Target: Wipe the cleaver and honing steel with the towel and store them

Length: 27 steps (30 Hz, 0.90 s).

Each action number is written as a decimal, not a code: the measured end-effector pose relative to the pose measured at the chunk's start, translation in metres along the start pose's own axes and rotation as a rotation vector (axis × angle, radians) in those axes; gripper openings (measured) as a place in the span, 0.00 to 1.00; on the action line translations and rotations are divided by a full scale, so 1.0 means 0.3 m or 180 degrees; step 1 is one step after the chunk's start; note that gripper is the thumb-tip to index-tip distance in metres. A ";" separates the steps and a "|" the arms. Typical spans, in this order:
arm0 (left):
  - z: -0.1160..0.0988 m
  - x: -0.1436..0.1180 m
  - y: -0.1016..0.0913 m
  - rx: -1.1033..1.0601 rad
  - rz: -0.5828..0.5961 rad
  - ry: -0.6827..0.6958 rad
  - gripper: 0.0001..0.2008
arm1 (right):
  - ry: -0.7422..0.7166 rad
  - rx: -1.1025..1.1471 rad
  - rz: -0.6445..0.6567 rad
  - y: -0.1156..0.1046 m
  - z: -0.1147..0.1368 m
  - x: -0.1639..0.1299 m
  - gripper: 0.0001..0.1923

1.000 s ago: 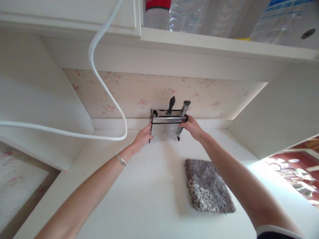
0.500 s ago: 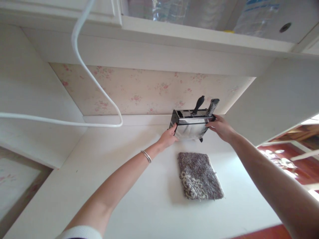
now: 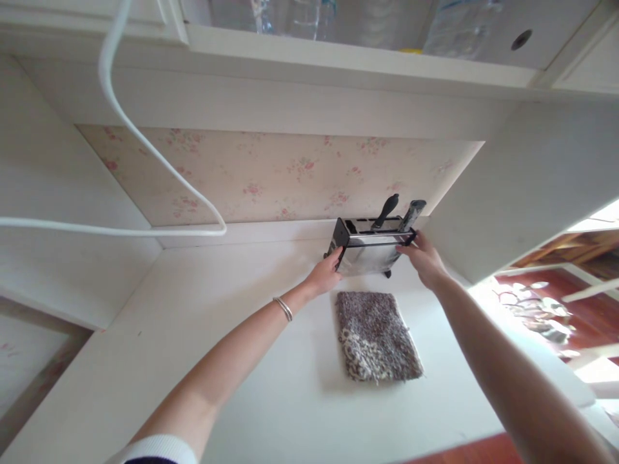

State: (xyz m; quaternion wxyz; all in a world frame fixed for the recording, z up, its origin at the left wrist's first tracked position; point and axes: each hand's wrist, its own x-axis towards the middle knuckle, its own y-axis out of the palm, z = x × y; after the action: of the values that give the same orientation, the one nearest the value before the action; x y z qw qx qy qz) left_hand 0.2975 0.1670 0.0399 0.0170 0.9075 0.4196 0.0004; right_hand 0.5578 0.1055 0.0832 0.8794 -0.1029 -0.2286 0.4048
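At the back of the white counter is a silver and black knife block, with slots along its top. Two handles stick up from it: a slim black one and a wider, worn grey one. My left hand grips the block's left end, thumb on the front edge. Around the right end, my right hand is closed, its fingers at the front and side. In front of the block a folded grey-brown shaggy cloth lies flat on the counter.
A white cable hangs across the upper left. Overhead, an open cabinet shelf holds clear plastic bottles. Floral wallpaper covers the back wall; white side panels flank the counter.
The view has shifted a little to the right. Both hands keep their hold on the knife block, which looks slightly lower and nearer the cloth.
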 end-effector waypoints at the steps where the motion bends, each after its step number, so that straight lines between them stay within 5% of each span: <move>1: 0.005 -0.019 -0.007 0.0056 -0.0077 -0.0044 0.43 | 0.0014 -0.0273 -0.0171 0.011 0.000 -0.043 0.32; 5: 0.055 -0.145 -0.046 0.0237 -0.0436 -0.0295 0.29 | -0.0147 -0.1434 -0.0126 0.087 -0.017 -0.318 0.36; 11: 0.151 -0.413 -0.108 0.0240 -0.0526 -0.0733 0.12 | -0.0138 -0.2865 0.1163 0.152 -0.085 -0.687 0.30; 17: 0.191 -0.647 -0.163 0.0411 -0.0342 -0.0957 0.07 | -0.0266 -0.3264 0.1429 0.010 -0.180 -0.725 0.32; 21: 0.191 -0.726 -0.189 0.0321 -0.0239 -0.0962 0.08 | -0.0337 -0.3162 0.1455 -0.089 -0.227 -0.726 0.32; 24: 0.191 -0.736 -0.199 0.0026 -0.0245 -0.0952 0.07 | -0.0588 -0.2866 0.1034 -0.095 -0.182 -0.728 0.30; 27: 0.197 -0.730 -0.203 -0.0387 -0.0316 -0.0877 0.06 | -0.0806 -0.2163 0.0350 -0.016 -0.066 -0.738 0.23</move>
State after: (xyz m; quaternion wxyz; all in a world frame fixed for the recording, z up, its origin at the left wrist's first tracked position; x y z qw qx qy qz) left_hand 0.1101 0.0377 -0.0181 0.1293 0.8744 0.4569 -0.0997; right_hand 0.4449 -0.0656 -0.0030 0.7366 -0.3503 -0.4512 0.3620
